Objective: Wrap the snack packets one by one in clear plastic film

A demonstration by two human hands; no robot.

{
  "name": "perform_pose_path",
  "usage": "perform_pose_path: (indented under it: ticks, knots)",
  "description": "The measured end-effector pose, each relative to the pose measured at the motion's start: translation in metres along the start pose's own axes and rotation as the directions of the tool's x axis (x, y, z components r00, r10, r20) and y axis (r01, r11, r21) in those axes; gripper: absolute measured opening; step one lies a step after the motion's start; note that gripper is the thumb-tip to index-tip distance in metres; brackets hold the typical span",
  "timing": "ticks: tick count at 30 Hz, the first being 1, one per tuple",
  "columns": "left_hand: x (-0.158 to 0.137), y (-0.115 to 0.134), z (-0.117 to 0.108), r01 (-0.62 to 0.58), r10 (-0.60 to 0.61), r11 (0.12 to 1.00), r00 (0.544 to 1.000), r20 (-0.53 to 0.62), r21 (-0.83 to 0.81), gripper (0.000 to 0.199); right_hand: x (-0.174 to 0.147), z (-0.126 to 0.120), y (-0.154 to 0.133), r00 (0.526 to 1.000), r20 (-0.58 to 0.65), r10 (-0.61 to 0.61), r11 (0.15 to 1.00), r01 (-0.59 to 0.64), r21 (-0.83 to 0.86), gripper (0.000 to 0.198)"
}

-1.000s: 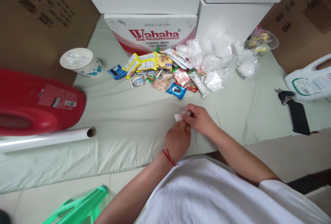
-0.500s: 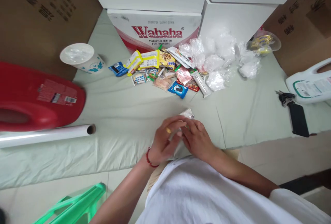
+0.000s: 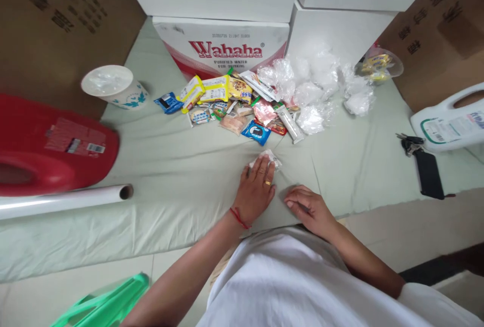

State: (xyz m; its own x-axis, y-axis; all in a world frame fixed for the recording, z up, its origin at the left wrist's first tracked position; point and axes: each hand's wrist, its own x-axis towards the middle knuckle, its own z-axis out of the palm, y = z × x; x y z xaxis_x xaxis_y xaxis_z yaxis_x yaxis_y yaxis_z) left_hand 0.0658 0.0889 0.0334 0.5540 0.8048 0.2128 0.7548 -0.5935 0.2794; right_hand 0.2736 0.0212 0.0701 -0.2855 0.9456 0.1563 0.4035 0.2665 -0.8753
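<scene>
My left hand (image 3: 256, 186) lies palm down on the cloth, its fingers stretched out flat over a small crinkled whitish plastic packet (image 3: 273, 158). Only the packet's far edge shows past the fingertips; the rest is covered. Just to the right, my right hand (image 3: 312, 207) rests near the cloth's front edge with its fingers curled in, and I see nothing in it. Beyond both hands lies a pile of wrapped snacks, among them a blue snack packet (image 3: 256, 132) and a silver-wrapped bar (image 3: 290, 124).
Crumpled clear plastic (image 3: 315, 90) is heaped right of the snacks. A white Wahaha box (image 3: 227, 40) stands behind. Leftward are a paper cup (image 3: 130, 94), a red jug (image 3: 75, 145) and a white roll (image 3: 64, 200). A white bottle (image 3: 449, 128), keys and a black phone (image 3: 429, 175) lie right.
My hands were together over the packet and have parted. The left has flattened forward onto the packet; the right has drawn back to the right. The view has shifted slightly.
</scene>
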Motion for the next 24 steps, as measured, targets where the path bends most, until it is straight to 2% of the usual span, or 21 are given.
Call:
perform_pose_path:
  ticks: [3, 5, 7, 8, 9, 11, 12, 13, 14, 16, 18, 19, 21, 23, 24]
  knots:
    - [0.023, -0.015, -0.005, 0.17, -0.17, 0.984, 0.985, 0.009, -0.052, 0.051, 0.004, -0.005, 0.003, 0.995, -0.078, 0.065, 0.995, -0.059, 0.077, 0.015]
    - [0.034, -0.025, -0.013, 0.254, -0.255, 0.96, 0.967, 0.009, -0.118, 0.05, 0.006, -0.007, 0.007, 0.982, -0.109, 0.154, 0.978, -0.136, 0.159, 0.018]
    - [0.039, -0.026, -0.025, 0.391, -0.402, 0.866, 0.915, 0.03, -0.312, 0.052, 0.008, -0.006, 0.011, 0.95, -0.119, 0.287, 0.923, -0.242, 0.3, 0.022]
    - [0.039, -0.022, -0.03, 0.449, -0.471, 0.768, 0.879, 0.073, -0.457, 0.055, 0.01, -0.005, 0.012, 0.929, -0.113, 0.352, 0.877, -0.285, 0.388, 0.026]
    - [0.038, -0.014, -0.034, 0.48, -0.508, 0.622, 0.848, 0.148, -0.619, 0.058, 0.013, -0.003, 0.012, 0.91, -0.1, 0.403, 0.82, -0.31, 0.481, 0.031]
    - [0.033, 0.007, -0.037, 0.471, -0.454, 0.233, 0.826, 0.333, -0.851, 0.061, 0.02, 0.001, 0.01, 0.893, -0.051, 0.447, 0.691, -0.308, 0.654, 0.046]
    - [0.03, 0.02, -0.035, 0.458, -0.395, 0.06, 0.827, 0.4, -0.887, 0.063, 0.025, 0.004, 0.007, 0.891, -0.023, 0.453, 0.621, -0.296, 0.725, 0.053]
    - [0.028, 0.032, -0.031, 0.455, -0.35, -0.061, 0.824, 0.446, -0.888, 0.066, 0.028, 0.007, 0.004, 0.886, -0.001, 0.463, 0.549, -0.286, 0.785, 0.056]
    - [0.027, 0.044, -0.026, 0.463, -0.333, -0.13, 0.812, 0.479, -0.877, 0.071, 0.032, 0.01, 0.0, 0.873, 0.017, 0.488, 0.477, -0.283, 0.832, 0.056]
    - [0.027, 0.062, -0.014, 0.507, -0.335, -0.16, 0.779, 0.529, -0.847, 0.079, 0.035, 0.014, -0.005, 0.82, 0.027, 0.572, 0.356, -0.278, 0.892, 0.05]
    - [0.031, 0.073, -0.006, 0.569, -0.325, -0.125, 0.75, 0.576, -0.813, 0.082, 0.034, 0.015, -0.007, 0.764, -0.004, 0.646, 0.32, -0.266, 0.909, 0.045]
    - [0.033, 0.075, -0.005, 0.598, -0.305, -0.099, 0.743, 0.596, -0.796, 0.082, 0.033, 0.012, -0.006, 0.75, -0.039, 0.66, 0.347, -0.259, 0.902, 0.044]
    - [0.036, 0.073, -0.005, 0.627, -0.265, -0.035, 0.745, 0.612, -0.778, 0.077, 0.031, -0.003, -0.001, 0.735, -0.165, 0.658, 0.478, -0.239, 0.845, 0.044]
    - [0.032, 0.059, -0.009, 0.622, -0.272, 0.072, 0.764, 0.585, -0.78, 0.064, 0.034, -0.035, 0.012, 0.698, -0.35, 0.625, 0.651, -0.219, 0.726, 0.045]
    - [0.026, 0.048, -0.012, 0.612, -0.31, 0.153, 0.775, 0.55, -0.776, 0.055, 0.039, -0.059, 0.021, 0.668, -0.446, 0.596, 0.727, -0.213, 0.653, 0.046]
